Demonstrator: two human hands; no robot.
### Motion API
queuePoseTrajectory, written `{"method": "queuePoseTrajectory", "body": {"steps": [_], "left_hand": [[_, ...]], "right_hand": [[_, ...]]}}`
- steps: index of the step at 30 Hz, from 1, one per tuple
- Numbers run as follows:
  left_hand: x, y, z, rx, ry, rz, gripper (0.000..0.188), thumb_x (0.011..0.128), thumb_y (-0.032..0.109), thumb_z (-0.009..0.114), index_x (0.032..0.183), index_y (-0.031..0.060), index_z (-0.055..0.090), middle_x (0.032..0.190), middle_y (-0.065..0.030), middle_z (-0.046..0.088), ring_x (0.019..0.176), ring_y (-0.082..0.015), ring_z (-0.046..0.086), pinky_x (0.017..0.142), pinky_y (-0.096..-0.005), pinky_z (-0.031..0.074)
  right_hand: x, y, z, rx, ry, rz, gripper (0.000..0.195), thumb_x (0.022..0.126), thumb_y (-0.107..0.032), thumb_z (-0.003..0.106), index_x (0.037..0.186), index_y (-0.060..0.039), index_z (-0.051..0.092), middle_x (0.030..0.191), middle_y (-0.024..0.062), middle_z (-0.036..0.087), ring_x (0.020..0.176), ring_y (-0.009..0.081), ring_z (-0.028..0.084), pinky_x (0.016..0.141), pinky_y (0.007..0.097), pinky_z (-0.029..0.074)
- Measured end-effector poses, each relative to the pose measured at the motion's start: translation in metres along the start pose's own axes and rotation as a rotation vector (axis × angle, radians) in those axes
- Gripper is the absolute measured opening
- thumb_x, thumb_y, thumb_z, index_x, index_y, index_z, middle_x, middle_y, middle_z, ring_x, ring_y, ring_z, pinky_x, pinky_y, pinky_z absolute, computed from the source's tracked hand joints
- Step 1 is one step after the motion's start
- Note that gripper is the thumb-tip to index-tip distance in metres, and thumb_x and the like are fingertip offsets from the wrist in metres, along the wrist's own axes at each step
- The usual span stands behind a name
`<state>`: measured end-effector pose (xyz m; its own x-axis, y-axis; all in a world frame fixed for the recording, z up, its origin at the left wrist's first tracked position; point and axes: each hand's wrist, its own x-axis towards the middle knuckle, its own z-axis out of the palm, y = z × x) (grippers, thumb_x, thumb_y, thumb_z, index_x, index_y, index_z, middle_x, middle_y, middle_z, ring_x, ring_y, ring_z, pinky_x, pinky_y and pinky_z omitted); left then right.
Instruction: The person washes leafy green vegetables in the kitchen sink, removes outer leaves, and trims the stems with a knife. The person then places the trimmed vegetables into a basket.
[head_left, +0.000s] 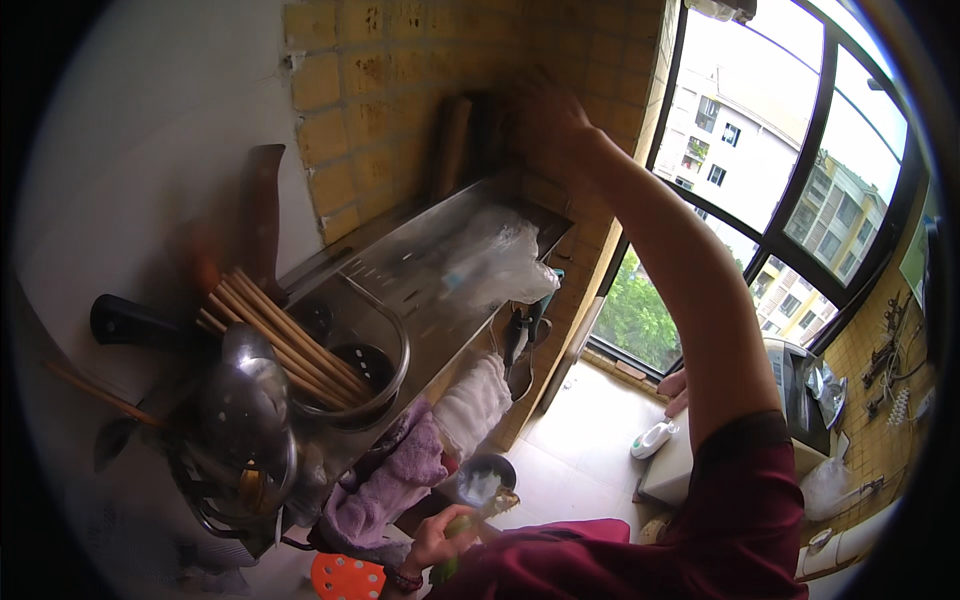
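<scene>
My left hand (439, 540), with a beaded bracelet at the wrist, is low in the view near my body. Its fingers are closed around a green vegetable (456, 526), whose pale, brownish end sticks out past them. My right arm stretches up to the tiled corner behind the steel worktop. There my right hand (546, 112) is blurred, beside a dark upright object (491, 124) too blurred to name. Whether it touches or holds anything cannot be told. A brown upright board or block (452, 142) leans by the wall, and a crumpled clear plastic bag (502, 259) lies on the worktop (397, 270).
Left stand wooden chopsticks (285, 330), a steel ladle (247, 352) and a black handle (135, 321). A purple towel (394, 472) and a white cloth (476, 401) hang at the worktop's edge. Below is a bin (486, 476); a window (750, 165) and a white bottle (652, 439) are right.
</scene>
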<state>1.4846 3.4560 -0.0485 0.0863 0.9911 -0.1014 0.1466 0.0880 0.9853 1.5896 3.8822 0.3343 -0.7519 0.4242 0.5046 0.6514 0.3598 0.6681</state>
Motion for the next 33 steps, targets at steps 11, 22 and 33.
{"method": "queuePoseTrajectory", "body": {"steps": [11,22,33], "left_hand": [[0.081,-0.010,0.016,-0.418,-0.038,-0.116,0.042,0.097,0.024,0.046,0.127,-0.0035,0.044,0.092,-0.0038,0.061,0.077,-0.0087,0.058,0.069,-0.0213,0.047],[0.128,0.067,0.146,-0.564,-0.384,-0.159,0.041,0.089,0.033,0.053,0.112,-0.0012,0.047,0.090,-0.0134,0.057,0.079,-0.0204,0.058,0.072,-0.0301,0.049],[0.113,0.075,0.189,-0.437,-0.385,0.043,0.042,0.088,0.026,0.059,0.119,-0.0011,0.051,0.102,-0.0128,0.061,0.087,-0.0188,0.058,0.075,-0.0315,0.048]], "right_hand": [[-0.291,0.050,-0.007,1.079,0.012,0.574,0.024,0.093,-0.015,0.058,0.114,-0.0070,0.050,0.072,0.0024,0.058,0.061,0.0075,0.055,0.054,0.0238,0.046],[-0.534,-0.128,-0.019,2.417,-0.269,1.352,0.023,0.100,-0.028,0.045,0.104,-0.0053,0.048,0.076,0.0033,0.052,0.059,0.0109,0.053,0.053,0.0248,0.047],[-0.537,-0.085,-0.040,2.341,-0.203,1.108,0.047,0.077,-0.014,0.080,0.115,-0.0008,0.054,0.089,-0.0026,0.054,0.081,0.0040,0.048,0.070,0.0218,0.044]]}}
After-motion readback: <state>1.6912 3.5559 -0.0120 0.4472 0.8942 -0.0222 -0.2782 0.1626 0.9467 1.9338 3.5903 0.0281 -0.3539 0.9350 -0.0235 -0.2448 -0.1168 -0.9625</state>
